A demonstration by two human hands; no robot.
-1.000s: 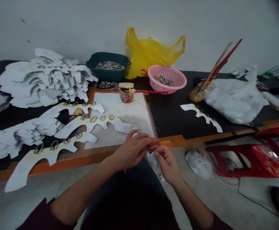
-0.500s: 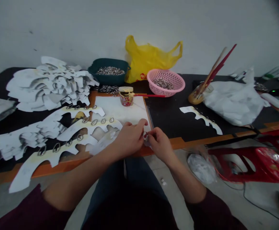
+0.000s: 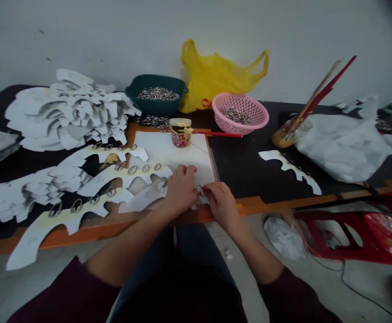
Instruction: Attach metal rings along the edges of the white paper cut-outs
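Head view: left hand [image 3: 180,190] and right hand [image 3: 221,204] pinch, seemingly, a metal ring [image 3: 200,188] at a white piece [image 3: 145,199]; three ringed pieces [image 3: 128,172] done; unringed stack [image 3: 71,110] left.

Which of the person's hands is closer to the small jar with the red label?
Left. The left hand lies straight below the jar in the picture, on the white board. The right hand is further right, at the near edge of the table.

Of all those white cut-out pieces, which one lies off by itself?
The lone white piece on the black surface, right of the white board. All the others overlap in rows and heaps further left.
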